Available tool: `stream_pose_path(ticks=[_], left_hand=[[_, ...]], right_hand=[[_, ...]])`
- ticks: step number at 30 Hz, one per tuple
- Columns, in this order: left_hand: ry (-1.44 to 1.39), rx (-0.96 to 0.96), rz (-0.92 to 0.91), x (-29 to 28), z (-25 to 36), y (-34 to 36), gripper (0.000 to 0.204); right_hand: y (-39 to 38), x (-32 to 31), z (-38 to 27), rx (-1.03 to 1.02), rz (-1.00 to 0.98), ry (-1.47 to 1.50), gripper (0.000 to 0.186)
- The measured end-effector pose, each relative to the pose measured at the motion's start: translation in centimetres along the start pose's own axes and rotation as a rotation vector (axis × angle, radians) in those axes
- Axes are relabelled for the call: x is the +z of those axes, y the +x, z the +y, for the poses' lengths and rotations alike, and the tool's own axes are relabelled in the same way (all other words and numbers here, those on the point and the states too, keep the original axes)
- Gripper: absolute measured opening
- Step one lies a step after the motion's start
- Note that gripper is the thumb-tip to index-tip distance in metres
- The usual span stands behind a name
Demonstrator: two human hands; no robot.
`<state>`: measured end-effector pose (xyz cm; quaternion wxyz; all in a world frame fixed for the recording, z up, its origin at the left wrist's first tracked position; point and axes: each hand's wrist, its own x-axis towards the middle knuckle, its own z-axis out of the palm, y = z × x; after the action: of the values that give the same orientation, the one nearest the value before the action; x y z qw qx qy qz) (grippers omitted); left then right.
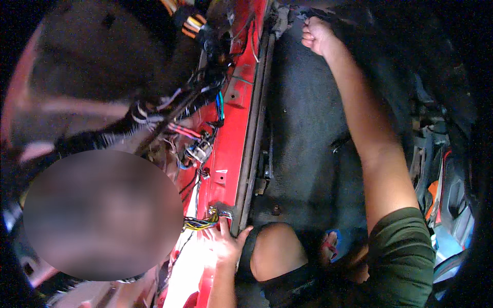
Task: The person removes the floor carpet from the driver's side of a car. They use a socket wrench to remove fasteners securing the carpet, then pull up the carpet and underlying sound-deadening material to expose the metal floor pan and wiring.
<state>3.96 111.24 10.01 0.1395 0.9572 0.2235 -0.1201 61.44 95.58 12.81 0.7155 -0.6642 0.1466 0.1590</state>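
I see that the left hand rests on the red metal edge, thumb and fingers spread, perhaps for support, just beside the yellow wires. The right hand is curled like a fist near the black floor's far end; what it holds, I cannot tell.

Dark grey floor surface, dim, faint light patches on it. Right edge: cluttered grey molded parts, an orange piece, pale blue area below. Upper left: large dull panel, shadowed. Harsh white glare low, left of center; top right nearly black.
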Motion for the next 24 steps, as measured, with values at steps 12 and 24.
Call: stream_pose_path(ticks=[12,24], left_hand=[[-0.846,0.366,-0.182,-2.0,24.7,5.3,0.043],[-0.871,0.444,-0.431,8.9,24.1,7.3,0.026]], right_hand=[[3.8,-4.1,-0.9,0.147,-0.12,-0.102,0.029],[-3.6,1.2,-0.7,-0.49,0.218,-1.654,0.034]])
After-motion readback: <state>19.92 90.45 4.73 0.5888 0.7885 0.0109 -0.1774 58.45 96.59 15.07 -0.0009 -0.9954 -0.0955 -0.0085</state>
